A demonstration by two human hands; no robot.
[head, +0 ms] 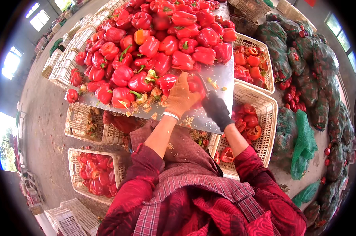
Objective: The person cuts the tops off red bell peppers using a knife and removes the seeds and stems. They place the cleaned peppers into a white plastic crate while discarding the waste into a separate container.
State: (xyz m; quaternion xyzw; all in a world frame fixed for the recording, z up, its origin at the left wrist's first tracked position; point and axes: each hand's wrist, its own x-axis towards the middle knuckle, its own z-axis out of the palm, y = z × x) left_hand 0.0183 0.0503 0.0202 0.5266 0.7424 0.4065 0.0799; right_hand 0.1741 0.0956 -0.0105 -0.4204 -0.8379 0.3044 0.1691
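Observation:
My left hand (180, 96), in an orange knit glove with a pale band at the wrist, grips a red bell pepper (196, 84) over the metal tabletop (203, 121). The pepper is blurred and partly hidden behind the thumb. In a dark glove, my right hand (216, 109) holds a knife (202, 83), its curved blade against the pepper's right side. Whole red bell peppers (160, 59) are heaped beyond my hands. Seeds and cut cores (147, 98) lie along the table's near edge.
Crates of cut peppers stand right of the table (270, 118) and at lower left (74, 177). A waste crate (73, 122) sits under the table edge. Green mesh sacks (301, 65) line the right side. White crates (66, 65) are stacked at the left.

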